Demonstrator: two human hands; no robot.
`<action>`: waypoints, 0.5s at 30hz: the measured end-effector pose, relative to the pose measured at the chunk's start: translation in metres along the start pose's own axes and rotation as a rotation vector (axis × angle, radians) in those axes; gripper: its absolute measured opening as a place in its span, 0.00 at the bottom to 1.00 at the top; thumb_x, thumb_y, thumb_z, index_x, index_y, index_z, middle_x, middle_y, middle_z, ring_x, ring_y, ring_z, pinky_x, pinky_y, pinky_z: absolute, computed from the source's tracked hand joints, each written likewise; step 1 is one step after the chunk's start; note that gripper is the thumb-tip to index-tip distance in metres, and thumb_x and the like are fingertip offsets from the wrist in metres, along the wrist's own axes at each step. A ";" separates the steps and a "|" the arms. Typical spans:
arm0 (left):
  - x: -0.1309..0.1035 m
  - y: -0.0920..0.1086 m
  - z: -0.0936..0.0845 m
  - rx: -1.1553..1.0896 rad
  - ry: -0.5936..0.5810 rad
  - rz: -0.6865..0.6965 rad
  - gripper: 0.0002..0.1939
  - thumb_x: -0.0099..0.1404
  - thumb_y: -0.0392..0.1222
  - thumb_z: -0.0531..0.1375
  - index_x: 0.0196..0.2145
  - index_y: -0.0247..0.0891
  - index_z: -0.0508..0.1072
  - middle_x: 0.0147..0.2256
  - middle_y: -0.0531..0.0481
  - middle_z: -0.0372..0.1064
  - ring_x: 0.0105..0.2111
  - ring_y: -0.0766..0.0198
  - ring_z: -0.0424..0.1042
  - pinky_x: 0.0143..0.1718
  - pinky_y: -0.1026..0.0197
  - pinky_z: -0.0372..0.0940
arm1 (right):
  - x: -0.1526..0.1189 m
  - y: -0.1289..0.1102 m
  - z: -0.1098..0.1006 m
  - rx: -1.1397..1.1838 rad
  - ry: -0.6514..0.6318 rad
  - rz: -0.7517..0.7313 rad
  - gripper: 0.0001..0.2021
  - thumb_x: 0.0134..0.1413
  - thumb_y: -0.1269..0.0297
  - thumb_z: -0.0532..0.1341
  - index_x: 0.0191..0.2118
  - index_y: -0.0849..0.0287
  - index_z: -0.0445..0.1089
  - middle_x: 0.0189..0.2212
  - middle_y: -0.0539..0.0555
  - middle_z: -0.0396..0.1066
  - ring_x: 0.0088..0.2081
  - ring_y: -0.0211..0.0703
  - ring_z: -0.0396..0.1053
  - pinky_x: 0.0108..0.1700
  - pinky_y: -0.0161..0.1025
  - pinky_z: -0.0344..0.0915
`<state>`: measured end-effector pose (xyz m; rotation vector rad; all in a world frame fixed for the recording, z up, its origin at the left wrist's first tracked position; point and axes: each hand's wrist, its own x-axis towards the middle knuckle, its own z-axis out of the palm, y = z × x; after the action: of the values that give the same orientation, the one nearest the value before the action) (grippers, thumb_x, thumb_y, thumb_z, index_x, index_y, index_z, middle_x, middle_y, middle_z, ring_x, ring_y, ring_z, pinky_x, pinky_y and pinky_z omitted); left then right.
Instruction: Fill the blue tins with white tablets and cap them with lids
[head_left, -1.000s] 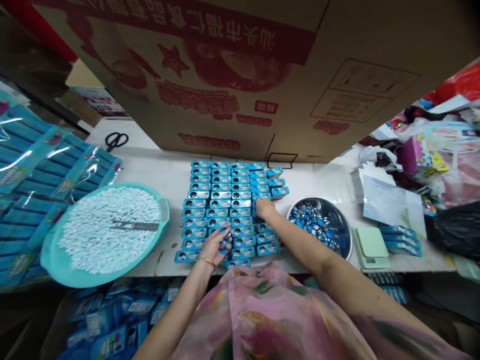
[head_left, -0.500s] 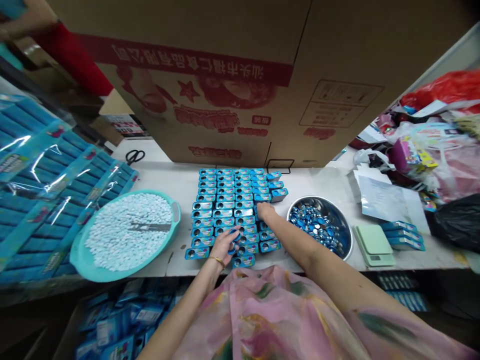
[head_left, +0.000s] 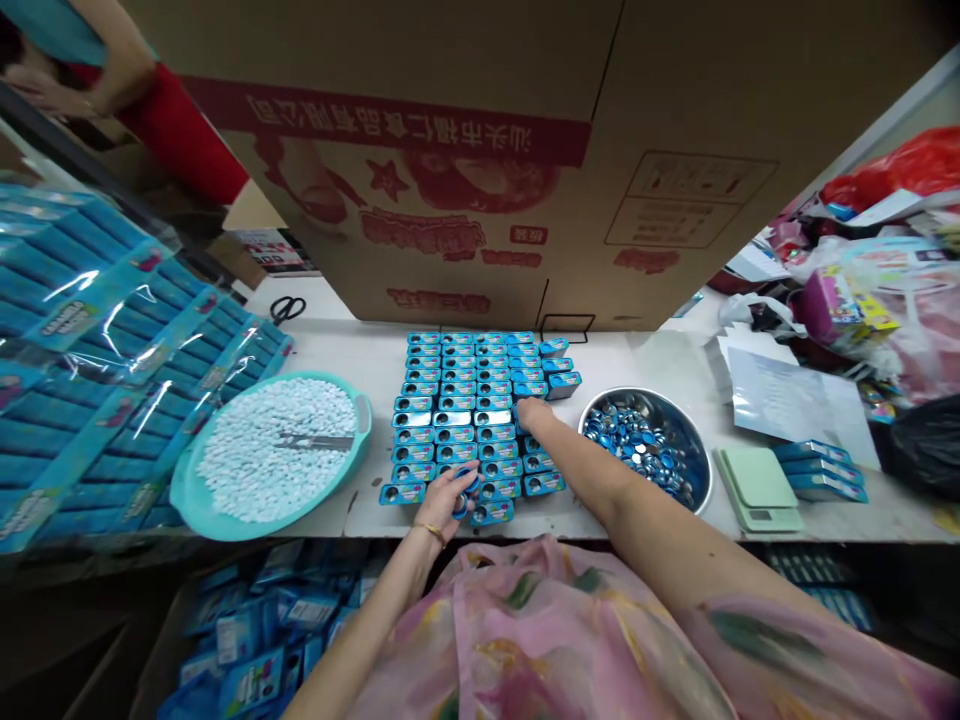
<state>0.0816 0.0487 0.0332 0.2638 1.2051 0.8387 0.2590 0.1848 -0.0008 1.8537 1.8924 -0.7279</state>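
Rows of small blue boxes (head_left: pixel 455 404), several with a round dark hole on top, stand close together on the table before me. My left hand (head_left: pixel 452 492) is closed around a few small round blue-rimmed caps (head_left: pixel 466 480) and hovers over the near rows. Fingers pressed together, my right hand (head_left: pixel 531 412) reaches down among the boxes of a column further right. Its fingertips are hidden, so what it pinches cannot be made out. To the right, a steel bowl (head_left: pixel 701 470) holds many loose blue and silver caps (head_left: pixel 637 440).
At left are a teal basin (head_left: pixel 363 412) of white tablets with tongs (head_left: pixel 315 441), scissors (head_left: pixel 287 309) and plastic-wrapped blue packs (head_left: pixel 90 330). A large carton (head_left: pixel 450 60) stands behind. A scale (head_left: pixel 757 488) lies right. A co-worker's arm (head_left: pixel 127 65) shows at upper left.
The whole view has shifted slightly. Both my hands keep nearly the same places over the boxes. At upper left, the co-worker's arm and hand have moved.
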 end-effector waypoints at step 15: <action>0.025 -0.019 0.015 -0.073 0.137 0.039 0.16 0.42 0.36 0.65 0.32 0.33 0.71 0.19 0.53 0.66 0.14 0.75 0.58 0.14 0.70 0.53 | -0.048 0.001 -0.001 0.005 0.164 -0.143 0.17 0.49 0.61 0.56 0.46 0.58 0.63 0.39 0.57 0.69 0.42 0.45 0.66 0.40 0.36 0.60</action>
<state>0.1060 0.0561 0.0096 0.1732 1.2976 0.9448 0.2628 0.1474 0.0292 1.8456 2.1453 -0.6421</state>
